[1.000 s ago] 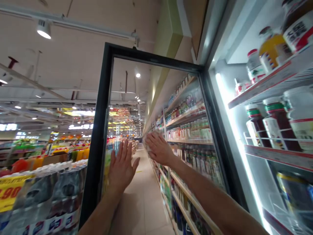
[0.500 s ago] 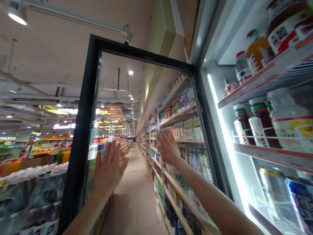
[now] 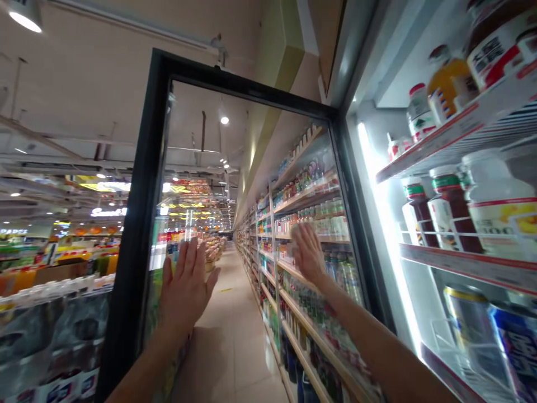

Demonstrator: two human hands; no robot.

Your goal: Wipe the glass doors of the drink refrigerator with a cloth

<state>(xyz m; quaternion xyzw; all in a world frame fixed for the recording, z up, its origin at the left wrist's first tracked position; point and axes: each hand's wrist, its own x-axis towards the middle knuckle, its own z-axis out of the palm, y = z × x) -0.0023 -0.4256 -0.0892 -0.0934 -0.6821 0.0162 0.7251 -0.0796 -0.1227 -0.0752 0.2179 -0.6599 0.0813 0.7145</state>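
A black-framed glass door [image 3: 142, 212] stands open in front of me, hinged at the right on a lit drinks cooler. My left hand [image 3: 187, 282] lies flat against the glass near the door's left side, fingers stretched and thumb apart. On the right half of the pane, my right hand [image 3: 311, 254] presses a pale, thin cloth [image 3: 296, 239] to the glass. Only the cloth's left edge shows past the fingers; the rest is under the hand, and motion blurs it somewhat.
Cooler shelves [image 3: 461, 131] at the right carry bottles, jars and cans [image 3: 470, 313]. Through the glass, long drink shelves [image 3: 289, 274] line an aisle floor [image 3: 226, 324]. Packed bottles [image 3: 62, 324] stand at the lower left, beyond the door frame.
My right hand has slid rightward across the glass with the cloth. My left hand stays on the pane in about the same place.
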